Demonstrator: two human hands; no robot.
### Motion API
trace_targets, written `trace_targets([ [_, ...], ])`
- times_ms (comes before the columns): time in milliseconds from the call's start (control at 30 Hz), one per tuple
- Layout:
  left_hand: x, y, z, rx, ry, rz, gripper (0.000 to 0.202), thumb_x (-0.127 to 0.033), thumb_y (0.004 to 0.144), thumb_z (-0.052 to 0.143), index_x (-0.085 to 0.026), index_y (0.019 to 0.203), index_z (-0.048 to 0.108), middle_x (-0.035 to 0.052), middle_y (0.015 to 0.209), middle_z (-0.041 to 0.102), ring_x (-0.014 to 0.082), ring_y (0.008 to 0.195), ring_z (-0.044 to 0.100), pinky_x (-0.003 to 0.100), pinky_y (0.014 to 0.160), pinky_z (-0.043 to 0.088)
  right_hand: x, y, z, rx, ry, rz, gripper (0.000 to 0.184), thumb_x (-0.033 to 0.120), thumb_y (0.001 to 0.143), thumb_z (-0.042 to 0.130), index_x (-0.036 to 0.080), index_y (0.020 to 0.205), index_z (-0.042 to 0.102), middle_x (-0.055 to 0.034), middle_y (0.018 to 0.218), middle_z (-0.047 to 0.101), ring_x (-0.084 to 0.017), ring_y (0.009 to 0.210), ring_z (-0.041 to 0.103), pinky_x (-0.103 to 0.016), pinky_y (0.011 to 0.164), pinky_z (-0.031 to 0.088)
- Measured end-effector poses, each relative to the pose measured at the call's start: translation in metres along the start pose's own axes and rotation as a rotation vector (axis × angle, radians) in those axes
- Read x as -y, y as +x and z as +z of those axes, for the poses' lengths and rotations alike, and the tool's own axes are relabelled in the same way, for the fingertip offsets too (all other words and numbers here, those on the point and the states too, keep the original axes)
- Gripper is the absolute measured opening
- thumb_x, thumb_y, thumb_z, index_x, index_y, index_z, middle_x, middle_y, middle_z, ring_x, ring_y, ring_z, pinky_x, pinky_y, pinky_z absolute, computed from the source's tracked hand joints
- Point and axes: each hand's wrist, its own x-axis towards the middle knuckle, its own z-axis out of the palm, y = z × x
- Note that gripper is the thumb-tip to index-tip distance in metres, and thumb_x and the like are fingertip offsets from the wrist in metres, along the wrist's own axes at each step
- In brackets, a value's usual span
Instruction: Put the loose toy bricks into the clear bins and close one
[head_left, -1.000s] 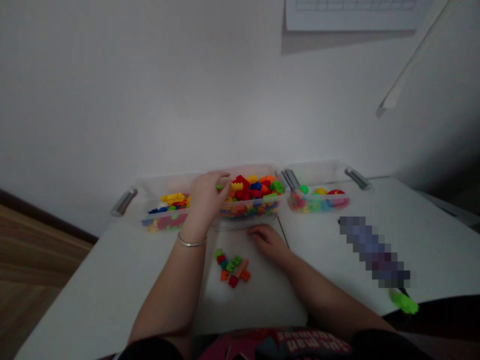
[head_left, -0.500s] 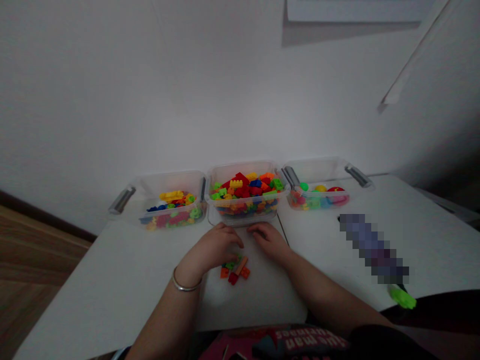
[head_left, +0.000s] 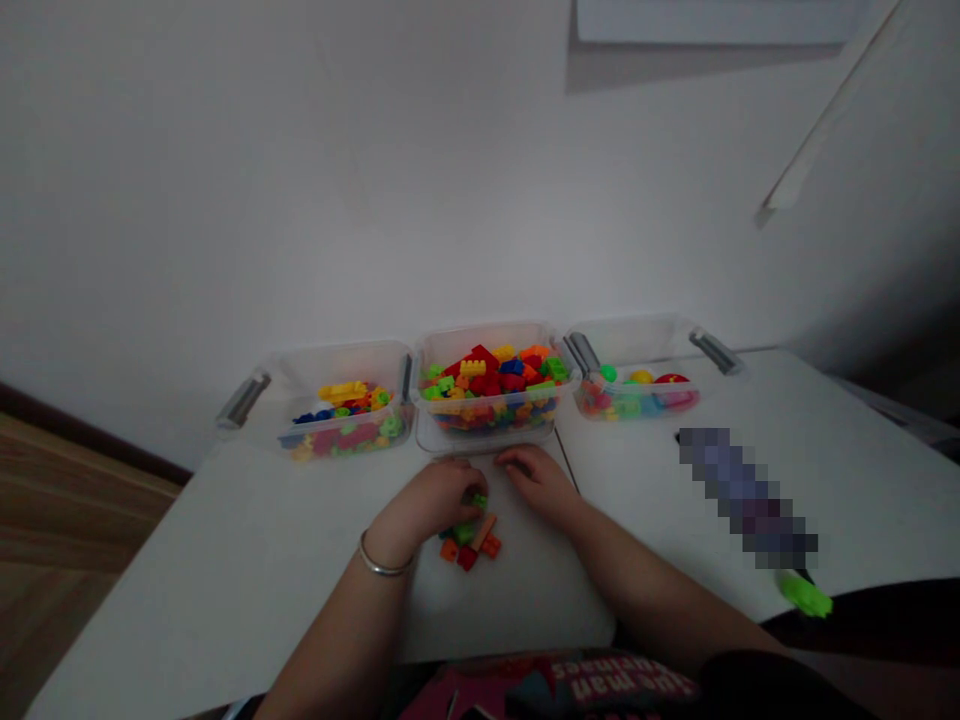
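Observation:
My left hand (head_left: 448, 497), with a bangle at the wrist, is closed at the fingertips on a small green toy brick (head_left: 479, 500). Just below those fingers lies a small pile of bricks: a green one (head_left: 465, 532), an orange one (head_left: 448, 550), a red one (head_left: 466, 558), a long pale orange one (head_left: 484, 531) and another orange one (head_left: 492, 546). Part of the pile is hidden by the hand. My right hand (head_left: 536, 480) rests on the white table to the right of the pile, fingers loosely apart, holding nothing.
Three clear bins stand along the wall: a left bin (head_left: 337, 352) and a middle bin (head_left: 487, 330) with colourful bricks, and a right bin (head_left: 630, 328) with rounded toys. A blurred-out long object (head_left: 742, 495) with a bright green end (head_left: 806, 594) lies at the right.
My left hand has drawn slightly down and its fingers have curled together, with a green brick now showing at the fingertips. The right hand has stayed in place.

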Motion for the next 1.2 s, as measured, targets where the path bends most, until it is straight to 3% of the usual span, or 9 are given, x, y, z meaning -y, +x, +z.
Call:
trace_targets([
  [200,0.005,0.005,0.002,-0.102,0.044,0.007,0.024,-0.019,0.08,0.062,-0.02,0.103,0.07,0.0081,0.099,0.069,0.0238,0.096,0.063,0.035,0.087,0.049,0.002,0.0,0.0,-0.01,-0.003,0.011,0.023,0.013,0.083,0.053,0.022,0.096,0.07,-0.0055,0.1,0.071,-0.021,0.1,0.062,-0.038,0.095,0.046],
  [400,0.008,0.001,-0.004,-0.181,-0.011,0.099,0.024,-0.023,0.082,0.063,-0.024,0.105,0.068,0.0041,0.1,0.071,0.0222,0.096,0.063,0.035,0.089,0.048,0.004,0.0,-0.001,-0.001,-0.011,-0.005,0.022,0.013,0.084,0.053,0.021,0.095,0.07,-0.0057,0.1,0.071,-0.021,0.099,0.062,-0.038,0.094,0.046],
  [567,0.003,-0.008,-0.014,-0.411,-0.097,0.158,0.022,-0.031,0.084,0.063,-0.025,0.105,0.068,0.0039,0.096,0.072,0.0198,0.09,0.064,0.035,0.084,0.049,0.001,0.001,0.0,0.008,-0.019,-0.023,0.023,0.014,0.084,0.053,0.023,0.097,0.07,-0.0049,0.1,0.071,-0.021,0.1,0.062,-0.038,0.095,0.046],
  [667,0.0,-0.013,-0.015,-0.702,-0.186,0.178,0.022,-0.034,0.088,0.057,-0.023,0.105,0.066,0.006,0.095,0.072,0.0155,0.078,0.064,0.03,0.073,0.052,0.001,0.001,0.0,0.006,-0.026,-0.01,0.023,0.014,0.084,0.053,0.023,0.096,0.07,-0.0045,0.1,0.071,-0.021,0.1,0.062,-0.037,0.094,0.046],
  [733,-0.002,-0.016,-0.016,-0.928,-0.163,0.141,0.02,-0.033,0.088,0.056,-0.023,0.103,0.064,0.0069,0.097,0.072,0.0162,0.082,0.065,0.031,0.075,0.053,0.001,0.001,-0.001,0.012,-0.031,-0.003,0.023,0.013,0.084,0.052,0.023,0.096,0.07,-0.0048,0.101,0.07,-0.021,0.101,0.062,-0.037,0.095,0.046],
  [800,-0.002,-0.018,-0.018,-1.06,-0.083,0.08,0.016,-0.033,0.087,0.057,-0.024,0.099,0.063,0.0058,0.095,0.073,0.0187,0.089,0.066,0.036,0.084,0.052,0.002,0.001,-0.001,0.023,-0.032,-0.002,0.024,0.012,0.084,0.052,0.022,0.096,0.07,-0.0053,0.101,0.07,-0.021,0.102,0.062,-0.037,0.095,0.046],
  [900,-0.004,-0.019,-0.026,-1.123,0.009,-0.039,0.014,-0.035,0.084,0.058,-0.026,0.093,0.063,0.0045,0.094,0.073,0.0214,0.097,0.064,0.041,0.093,0.048,0.003,0.001,-0.002,0.035,-0.03,-0.004,0.023,0.012,0.084,0.052,0.022,0.096,0.07,-0.0053,0.1,0.07,-0.02,0.101,0.062,-0.038,0.095,0.046],
  [1033,-0.005,-0.016,-0.045,-1.213,0.029,-0.204,0.02,-0.037,0.085,0.056,-0.024,0.1,0.063,0.0056,0.104,0.07,0.0228,0.105,0.06,0.042,0.099,0.043,0.004,0.001,-0.001,0.037,-0.033,-0.013,0.023,0.013,0.085,0.052,0.022,0.096,0.07,-0.0056,0.1,0.071,-0.02,0.101,0.062,-0.038,0.096,0.046],
  [1200,0.004,0.001,-0.074,-1.14,-0.008,-0.37,0.029,-0.036,0.083,0.058,-0.024,0.108,0.063,0.0055,0.105,0.07,0.0249,0.104,0.058,0.041,0.096,0.042,0.004,0.0,-0.002,0.041,-0.038,-0.011,0.023,0.012,0.084,0.053,0.022,0.096,0.07,-0.0053,0.101,0.071,-0.021,0.102,0.061,-0.039,0.096,0.046],
])
